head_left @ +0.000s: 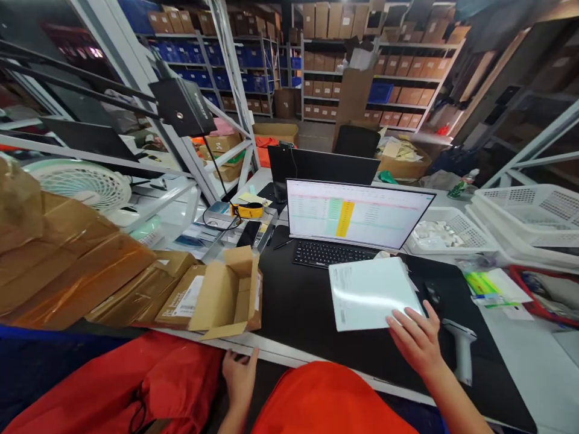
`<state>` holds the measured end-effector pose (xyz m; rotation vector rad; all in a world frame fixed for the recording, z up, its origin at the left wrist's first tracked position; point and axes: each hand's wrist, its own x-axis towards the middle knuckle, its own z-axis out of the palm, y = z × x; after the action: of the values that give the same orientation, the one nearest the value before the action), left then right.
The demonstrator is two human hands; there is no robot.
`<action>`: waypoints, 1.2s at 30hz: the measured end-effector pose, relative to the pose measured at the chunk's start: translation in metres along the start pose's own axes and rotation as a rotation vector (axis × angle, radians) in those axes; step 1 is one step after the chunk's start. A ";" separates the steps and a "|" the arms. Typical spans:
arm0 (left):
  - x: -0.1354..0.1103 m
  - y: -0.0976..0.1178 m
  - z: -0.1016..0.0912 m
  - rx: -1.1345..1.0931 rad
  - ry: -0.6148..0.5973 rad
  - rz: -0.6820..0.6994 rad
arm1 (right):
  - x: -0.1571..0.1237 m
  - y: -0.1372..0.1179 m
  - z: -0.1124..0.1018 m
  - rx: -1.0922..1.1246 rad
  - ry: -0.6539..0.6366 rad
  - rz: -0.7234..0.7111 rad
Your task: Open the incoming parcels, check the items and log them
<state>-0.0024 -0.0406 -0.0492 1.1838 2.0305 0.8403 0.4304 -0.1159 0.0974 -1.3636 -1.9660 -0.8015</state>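
A glossy pale, flat rectangular item (373,295), perhaps a folder or thin box, lies on the black desk mat (294,313) in front of the monitor. My right hand (416,337) touches its near right corner, fingers stretched out and apart. Low at the desk's front edge is my left hand (239,377), with its thumb and fingers apart and the fingertips by the edge. Just above that hand stands a small open cardboard box (233,295), flaps up; the part of its inside that shows holds nothing.
A lit monitor (353,211) and black keyboard (332,253) stand behind. To the right are a mouse (432,294), a barcode scanner (462,349) and white baskets (452,229). Closed cartons (140,283) crowd the left, near a phone (248,234).
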 end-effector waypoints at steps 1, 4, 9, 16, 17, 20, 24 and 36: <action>-0.010 -0.006 0.006 -0.032 -0.102 -0.004 | -0.008 -0.003 0.002 0.027 0.006 0.027; -0.031 0.000 0.023 -0.139 -0.570 0.034 | -0.021 -0.014 0.011 0.122 -0.007 0.055; -0.028 0.083 0.046 -0.605 -0.945 0.057 | -0.023 -0.030 0.033 0.263 -0.095 -0.023; -0.009 0.138 0.061 -0.703 -1.329 -0.096 | -0.028 -0.022 0.040 0.290 -0.045 0.013; -0.009 0.138 0.062 -0.708 -1.325 -0.101 | -0.031 -0.021 0.039 0.293 -0.057 -0.002; -0.012 0.144 0.068 -0.650 -1.359 -0.099 | -0.042 -0.020 0.040 0.324 -0.109 -0.050; -0.028 0.157 0.080 -0.552 -1.366 -0.074 | -0.063 -0.010 0.050 0.178 -0.151 0.307; -0.044 0.127 0.092 -0.616 -1.027 0.098 | -0.217 0.136 -0.003 0.127 -0.399 2.037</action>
<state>0.1487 -0.0110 0.0035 1.0243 0.8082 0.6210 0.6211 -0.2047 -0.0478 -2.4290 -0.0190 0.6012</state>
